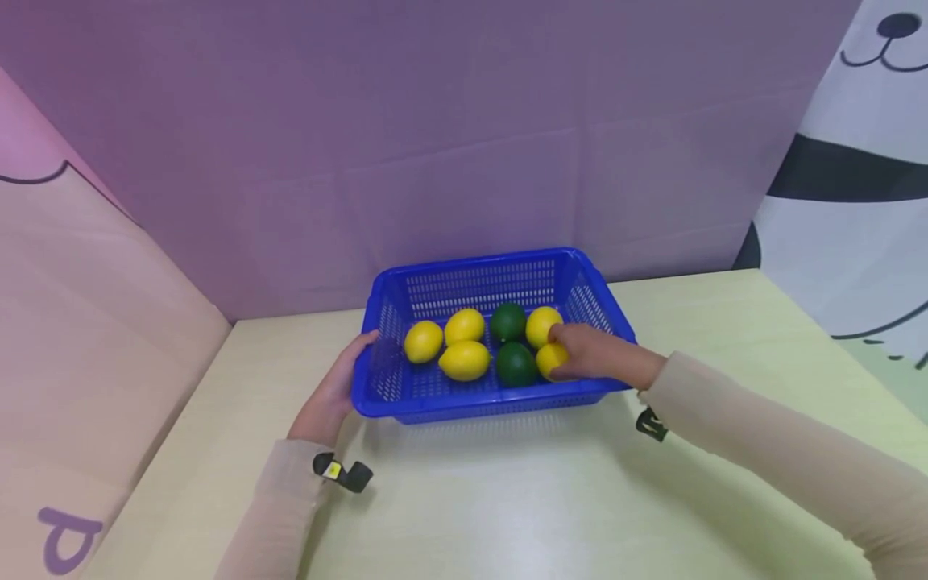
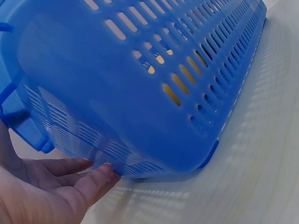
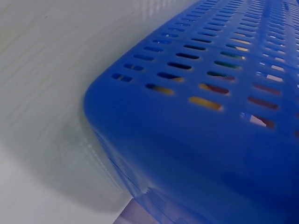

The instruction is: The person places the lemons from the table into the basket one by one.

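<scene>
A blue plastic basket (image 1: 428,403) with slotted walls stands on the table, holding several yellow lemons (image 1: 465,361) and two dark green rounded fruits (image 1: 516,365). At its left end, my left hand (image 1: 339,388) holds the rim, a digit over the edge; the left wrist view shows other fingers (image 2: 96,179) against the outside of the end wall. Inside the basket at the right, my right hand (image 1: 590,352) grips the front right lemon (image 1: 549,362), partly covering it. The right wrist view has the basket's outer wall (image 3: 163,126) in front, hiding that hand.
The pale wooden table (image 1: 493,499) extends in front of the basket and to both sides. A purple cloth backdrop (image 1: 464,145) hangs close behind it. Printed sheets (image 1: 841,250) stand at the sides.
</scene>
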{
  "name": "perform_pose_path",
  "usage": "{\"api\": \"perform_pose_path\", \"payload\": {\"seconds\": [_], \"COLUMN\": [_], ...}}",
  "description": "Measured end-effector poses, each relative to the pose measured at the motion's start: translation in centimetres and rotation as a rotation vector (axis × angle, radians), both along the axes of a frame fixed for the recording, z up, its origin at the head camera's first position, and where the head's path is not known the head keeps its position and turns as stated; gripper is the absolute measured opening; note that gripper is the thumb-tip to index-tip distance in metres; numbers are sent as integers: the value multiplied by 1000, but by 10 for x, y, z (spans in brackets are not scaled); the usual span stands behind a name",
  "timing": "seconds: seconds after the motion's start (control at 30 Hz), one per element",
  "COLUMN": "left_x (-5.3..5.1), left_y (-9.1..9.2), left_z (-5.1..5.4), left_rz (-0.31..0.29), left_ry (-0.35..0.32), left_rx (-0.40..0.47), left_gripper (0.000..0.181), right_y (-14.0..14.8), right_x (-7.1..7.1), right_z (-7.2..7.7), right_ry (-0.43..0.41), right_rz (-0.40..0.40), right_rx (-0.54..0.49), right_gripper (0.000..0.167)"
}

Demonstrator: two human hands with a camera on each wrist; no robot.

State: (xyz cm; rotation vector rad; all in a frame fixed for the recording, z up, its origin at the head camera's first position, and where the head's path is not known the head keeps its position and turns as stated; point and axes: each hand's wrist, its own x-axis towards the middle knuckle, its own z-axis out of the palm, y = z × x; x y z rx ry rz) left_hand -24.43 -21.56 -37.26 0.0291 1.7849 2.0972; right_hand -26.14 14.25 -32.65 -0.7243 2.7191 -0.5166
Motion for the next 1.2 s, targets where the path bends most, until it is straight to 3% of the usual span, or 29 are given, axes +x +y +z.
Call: {"api": "perform_pose_path", "payload": {"seconds": [0.33,0.57,0.73,0.97,1.2], "left_x": [-2,-2,-1,-1,-4], "left_y": [-1,0,0,-1,-4], "left_z": [-2,-3,-2,-3,-5], "left_rz": [-16,-14,-11,-6,-2], "left_ry": [7,6,2,2,-43], "left_rx": [5,8,4,1,8], "left_gripper": [67,66,67,67,70], "right_y": [2,3,5,12,19], "right_x": [1,2,2,-2,-2], "right_z": [4,7,13,21,25], "right_ry": [16,9,57,131,189], "right_rz": [74,53,23,49,56], "right_rx": [29,30,17,-42,-81], "right_gripper": [47,44,41,37,31]}}
